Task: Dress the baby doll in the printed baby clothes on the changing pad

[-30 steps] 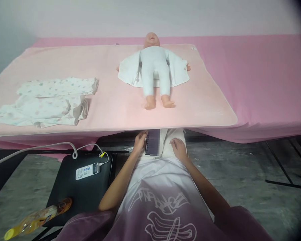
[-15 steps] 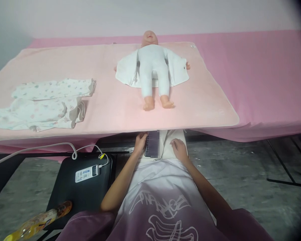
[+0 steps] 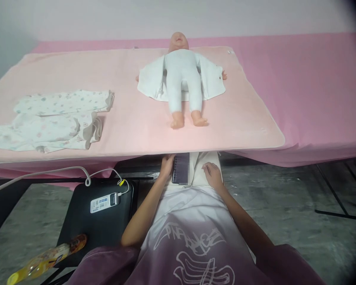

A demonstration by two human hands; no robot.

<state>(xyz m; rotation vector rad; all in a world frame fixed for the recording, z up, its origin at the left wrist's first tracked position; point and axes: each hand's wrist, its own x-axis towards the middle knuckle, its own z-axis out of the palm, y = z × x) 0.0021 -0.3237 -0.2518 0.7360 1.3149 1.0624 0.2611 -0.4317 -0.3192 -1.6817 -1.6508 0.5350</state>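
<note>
On my lap, below the table edge, my left hand (image 3: 166,166) is closed on the left edge of a smartphone (image 3: 180,170), whose screen is partly blurred out. My right hand (image 3: 212,173) rests on the light trousers (image 3: 199,168) with its fingers curled in, and nothing shows in it. Both hands are apart from the baby doll (image 3: 183,67), which lies on its back on the table, feet toward me. The doll wears a white bodysuit, and a white jacket (image 3: 213,81) is spread open at its sides.
A pink pad (image 3: 130,130) covers part of the pink-clothed table (image 3: 314,91). Patterned folded clothes (image 3: 53,130) lie at the left. On a black stool (image 3: 91,229) are a white power bank (image 3: 104,202) with a cable and a yellow-capped bottle (image 3: 44,259).
The view has shifted slightly, so the table and doll sit a little higher in the picture. Both hands keep their places on my lap.
</note>
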